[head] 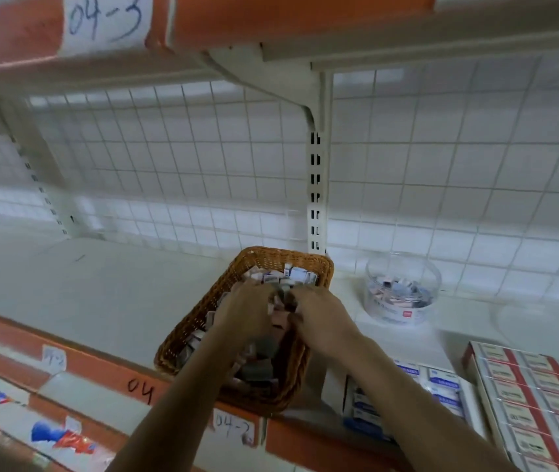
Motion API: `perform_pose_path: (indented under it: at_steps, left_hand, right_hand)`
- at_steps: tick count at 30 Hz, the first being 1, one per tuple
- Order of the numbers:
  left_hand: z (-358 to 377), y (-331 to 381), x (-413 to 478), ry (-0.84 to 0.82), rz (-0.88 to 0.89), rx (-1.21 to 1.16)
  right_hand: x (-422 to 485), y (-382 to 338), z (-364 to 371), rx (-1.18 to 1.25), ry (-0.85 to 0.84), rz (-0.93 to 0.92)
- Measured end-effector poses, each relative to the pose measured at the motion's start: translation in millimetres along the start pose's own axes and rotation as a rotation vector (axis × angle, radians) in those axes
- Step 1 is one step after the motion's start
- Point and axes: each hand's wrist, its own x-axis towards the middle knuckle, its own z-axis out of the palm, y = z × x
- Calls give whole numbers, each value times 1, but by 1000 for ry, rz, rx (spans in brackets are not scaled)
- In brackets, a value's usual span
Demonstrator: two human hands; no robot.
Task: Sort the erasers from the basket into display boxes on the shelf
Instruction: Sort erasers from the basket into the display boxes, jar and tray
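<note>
1. Fingers (260, 295): both sets are curled inward and grip a small clutch of erasers (279, 316) pinned between the two hands. The fingertips are mostly hidden and the view is blurred.
2. Left hand (244, 310) and right hand (320, 318): backs upward, close together over the middle of the basket, wrists entering from the near side.
3. Basket (199, 327): wicker, set at the front edge of the shelf (83, 284). It is still well stocked, with loose erasers heaped at its far end.
4. Handling note: the clutch looks mixed, so take fewer pieces per lift and of one kind. Square them between thumb and fingers before raising, so none drop back or over the rim.
5. Blue-and-white display box (441, 383): just right of the basket, and the nearest destination. Match the printed sleeve before placing, and lay pieces in rows rather than tipping them in.
6. Red-and-white display box (526, 390): beside the blue one, its rows apparently full.
7. Clear round tub (404, 291): behind the boxes and near the basket's far corner, holding assorted erasers.
</note>
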Motion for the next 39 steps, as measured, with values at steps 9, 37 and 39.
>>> perform_pose_path:
  at_steps: [9,37,39]
  left_hand:
    - [13,-16,-6,148,-51,-78]
    - [-6,97,11,212,108,-527]
    - [-5,108,11,171,125,-589]
  right_hand:
    - [38,-2,3,-434,-224,157]
    - [-22,105,-51,253,545,511]
    - [-30,110,-59,258,486,546]
